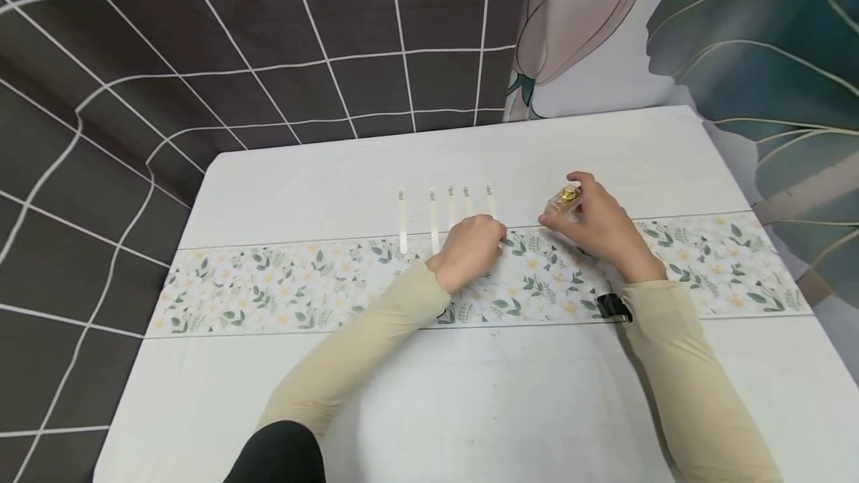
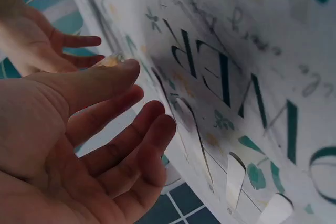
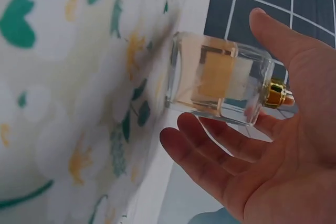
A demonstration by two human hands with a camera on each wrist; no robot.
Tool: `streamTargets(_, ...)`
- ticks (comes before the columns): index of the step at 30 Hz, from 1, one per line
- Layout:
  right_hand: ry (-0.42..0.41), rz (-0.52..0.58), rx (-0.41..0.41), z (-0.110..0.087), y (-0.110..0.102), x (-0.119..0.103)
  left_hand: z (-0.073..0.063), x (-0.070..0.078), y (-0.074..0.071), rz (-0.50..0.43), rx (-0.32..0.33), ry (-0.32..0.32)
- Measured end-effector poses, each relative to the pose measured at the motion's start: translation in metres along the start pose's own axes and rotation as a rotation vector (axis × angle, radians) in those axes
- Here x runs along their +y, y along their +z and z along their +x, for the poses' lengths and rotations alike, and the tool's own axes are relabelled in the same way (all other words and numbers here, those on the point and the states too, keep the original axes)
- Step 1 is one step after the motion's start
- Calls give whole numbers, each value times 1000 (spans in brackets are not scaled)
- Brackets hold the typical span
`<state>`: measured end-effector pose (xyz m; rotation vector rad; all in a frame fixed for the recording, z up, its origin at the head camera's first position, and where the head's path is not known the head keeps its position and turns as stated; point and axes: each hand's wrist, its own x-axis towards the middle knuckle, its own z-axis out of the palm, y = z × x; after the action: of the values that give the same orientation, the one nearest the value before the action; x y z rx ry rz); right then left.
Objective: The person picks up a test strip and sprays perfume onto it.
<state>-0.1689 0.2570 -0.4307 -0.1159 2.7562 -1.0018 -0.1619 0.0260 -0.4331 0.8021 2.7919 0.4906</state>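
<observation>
A clear glass perfume bottle [image 1: 562,203] with a gold neck stands on the table at the right. Around it curves my right hand [image 1: 604,228]; in the right wrist view the thumb is apart from the glass bottle [image 3: 220,77] and the fingers lie loosely beside it. Several narrow white paper strips [image 1: 403,222] lie in a row, with small print at their far ends. My left hand [image 1: 471,246] is over the near ends of the right-hand strips and hides them. In the left wrist view its fingers [image 2: 152,124] are loosely bent, with nothing visible between them.
A white table [image 1: 282,192] carries a printed band of flowers and leaves [image 1: 268,285]. Behind and to the left hangs a dark cloth with white grid lines [image 1: 349,21]. A floral cloth [image 1: 751,36] is at the right. A black band [image 1: 614,307] shows by the right wrist.
</observation>
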Motion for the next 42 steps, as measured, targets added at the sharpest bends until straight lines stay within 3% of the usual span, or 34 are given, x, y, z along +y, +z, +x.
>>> streamTargets(5,-21,-25,10,2,5,-2,4,-2,1,35,-23,10)
streamTargets(12,-32,-33,36,4,9,-4,4,3,1,224,-4,11)
streamTargets(17,-24,-33,66,4,12,-5,-1,8,3,322,62,-15)
streamTargets(21,1,13,121,1,14,-7,-5,11,2,325,144,-73)
streamTargets(23,19,60,139,-1,15,-7,-7,9,1,267,189,-99)
streamTargets(29,32,111,132,-4,15,-7,-9,-3,-3,-88,341,-207)
streamTargets(32,17,113,124,-3,17,-7,-7,-8,-5,-222,419,-265)
streamTargets(38,-40,105,124,2,20,-5,-4,-20,-8,-356,513,-316)
streamTargets(42,-61,105,132,-3,16,-11,-9,-31,-13,-387,577,-352)
